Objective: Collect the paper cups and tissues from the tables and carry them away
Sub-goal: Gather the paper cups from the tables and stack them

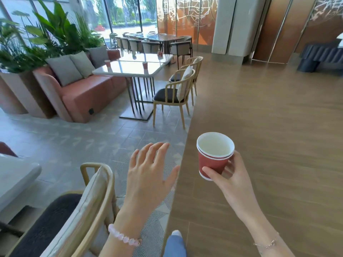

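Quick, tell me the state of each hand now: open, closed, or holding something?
Left hand: open, fingers spread, holding nothing.
Right hand: grips the stacked red paper cups.

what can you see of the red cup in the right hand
The red paper cup has a white inside, white rim and white band at its base; a second rim just below the top suggests two cups nested. It looks empty, sits nearly upright in mid-air, held in the grip of the right hand, thumb low on its near side, fingers behind.
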The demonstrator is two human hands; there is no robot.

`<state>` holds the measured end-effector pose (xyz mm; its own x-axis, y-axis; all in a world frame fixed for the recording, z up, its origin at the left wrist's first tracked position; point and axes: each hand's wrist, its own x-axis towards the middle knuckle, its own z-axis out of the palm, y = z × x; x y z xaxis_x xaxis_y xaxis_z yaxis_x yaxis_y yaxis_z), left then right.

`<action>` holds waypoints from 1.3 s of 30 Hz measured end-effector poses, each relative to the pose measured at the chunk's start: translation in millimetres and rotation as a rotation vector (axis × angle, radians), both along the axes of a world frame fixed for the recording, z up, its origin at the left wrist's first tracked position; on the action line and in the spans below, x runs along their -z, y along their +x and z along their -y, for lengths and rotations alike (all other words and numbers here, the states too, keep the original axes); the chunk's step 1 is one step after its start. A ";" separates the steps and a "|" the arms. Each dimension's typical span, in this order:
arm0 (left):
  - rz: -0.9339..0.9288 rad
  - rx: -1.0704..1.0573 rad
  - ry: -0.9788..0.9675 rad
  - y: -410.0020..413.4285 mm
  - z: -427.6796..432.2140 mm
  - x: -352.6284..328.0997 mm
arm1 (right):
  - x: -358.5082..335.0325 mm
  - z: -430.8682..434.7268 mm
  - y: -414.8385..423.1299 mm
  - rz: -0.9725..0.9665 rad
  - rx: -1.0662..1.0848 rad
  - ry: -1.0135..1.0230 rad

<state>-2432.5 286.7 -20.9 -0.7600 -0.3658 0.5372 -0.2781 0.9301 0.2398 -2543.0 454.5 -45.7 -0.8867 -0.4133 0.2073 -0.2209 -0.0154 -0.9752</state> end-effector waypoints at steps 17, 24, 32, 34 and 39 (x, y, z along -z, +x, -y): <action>-0.016 -0.141 -0.011 -210.7 237.3 -4.4 | -4.6 260.3 -235.0 0.003 -0.156 0.023; 0.016 -0.323 0.003 -244.6 324.9 -0.8 | -1.6 372.7 -293.2 -0.008 -0.310 0.042; 0.018 -0.614 0.005 -276.3 436.0 2.6 | 6.2 539.2 -353.3 -0.031 -0.561 0.028; 0.026 -0.691 0.007 -282.9 463.6 -1.6 | 2.1 582.4 -362.6 -0.045 -0.637 0.023; 0.009 -0.874 -0.009 -282.4 515.3 -5.5 | 0.7 674.1 -367.7 -0.032 -0.846 0.024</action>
